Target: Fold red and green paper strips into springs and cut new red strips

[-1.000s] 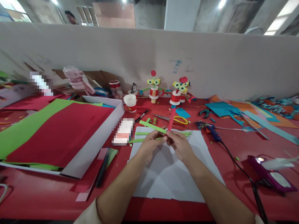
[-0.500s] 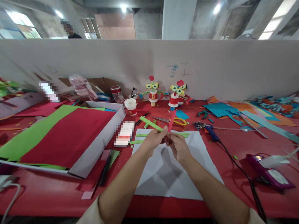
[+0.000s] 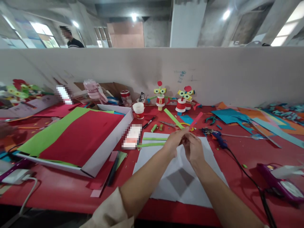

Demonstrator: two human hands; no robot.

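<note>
My left hand (image 3: 176,141) and my right hand (image 3: 195,148) meet above the white paper sheet (image 3: 182,190), fingers pinched together. A green paper strip (image 3: 173,117) slants up and left out of the pinch, and a red paper strip (image 3: 197,119) slants up and right. Where the two strips meet, my fingers hide them. Further green strips (image 3: 154,139) lie at the sheet's upper left. Just past it rest small folded green paper springs (image 3: 154,128) and scissors (image 3: 168,123) with yellow handles, partly covered by the held strips.
Paper-cup figures (image 3: 160,100) stand at the back wall. Left are a white box (image 3: 114,139) with coloured sheets, a phone (image 3: 132,136) and a paper cup (image 3: 138,110). To the right lie a glue gun (image 3: 219,139) with its cable, pliers (image 3: 210,120) and blue paper (image 3: 228,116).
The held green and red strips have spread into a V, the red one tipping right. My hands have turned with them. The view has shifted left, and a hand shows at the left edge.
</note>
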